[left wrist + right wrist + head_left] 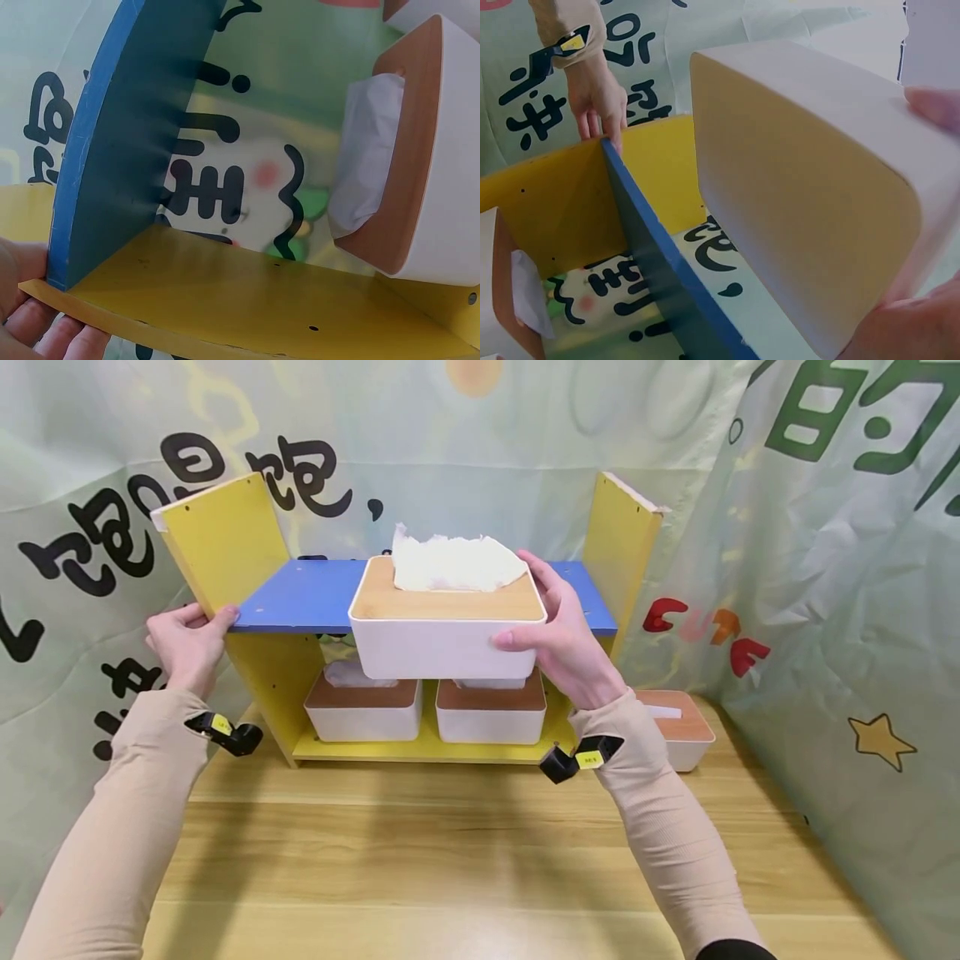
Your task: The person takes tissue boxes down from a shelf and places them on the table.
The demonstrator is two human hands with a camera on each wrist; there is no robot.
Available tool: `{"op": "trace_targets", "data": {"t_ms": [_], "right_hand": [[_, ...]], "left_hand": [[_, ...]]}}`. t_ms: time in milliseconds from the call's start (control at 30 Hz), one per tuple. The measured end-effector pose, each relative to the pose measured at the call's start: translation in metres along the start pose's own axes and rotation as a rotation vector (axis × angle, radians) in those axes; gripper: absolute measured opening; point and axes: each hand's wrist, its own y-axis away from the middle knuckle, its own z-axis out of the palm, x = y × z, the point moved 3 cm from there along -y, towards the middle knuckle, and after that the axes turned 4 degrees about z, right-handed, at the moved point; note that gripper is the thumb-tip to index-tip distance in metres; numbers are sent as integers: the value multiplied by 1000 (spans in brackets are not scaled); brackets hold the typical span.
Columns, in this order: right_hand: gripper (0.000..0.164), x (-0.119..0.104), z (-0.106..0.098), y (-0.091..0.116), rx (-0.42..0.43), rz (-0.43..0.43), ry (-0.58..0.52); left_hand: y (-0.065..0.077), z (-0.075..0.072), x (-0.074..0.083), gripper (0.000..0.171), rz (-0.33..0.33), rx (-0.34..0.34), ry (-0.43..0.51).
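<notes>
My right hand (562,639) holds a white tissue box (442,647) by its right end, thumb on the front face. A wooden lid tops the box, and white tissue sticks up from it. It is held in front of the blue shelf board (288,597), its plain underside showing in the right wrist view. At the left, my left hand (191,639) grips the yellow side panel (187,281) where the blue board meets it; the thumb touches the board's front edge and the fingers go round the panel's outer side.
Two more tissue boxes, one left (363,724) and one right (491,727), stand on the lower yellow shelf (352,750). Another tissue box (686,752) sits on the wooden table (450,843) right of the unit. A printed cloth (465,485) hangs behind.
</notes>
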Motion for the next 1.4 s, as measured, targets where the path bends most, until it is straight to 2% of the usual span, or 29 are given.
{"op": "trace_targets", "data": {"t_ms": [500,1200,1400], "right_hand": [[100,7,-23,33,26,29,75],[104,28,-45,73,9,8,47],[108,36,-51,84,-9,-26,39]], "left_hand": [[0,1,-2,54,6,10,-14],[1,0,1,53,-3,2,11],[1,0,1,53,2,-2,5]]}}
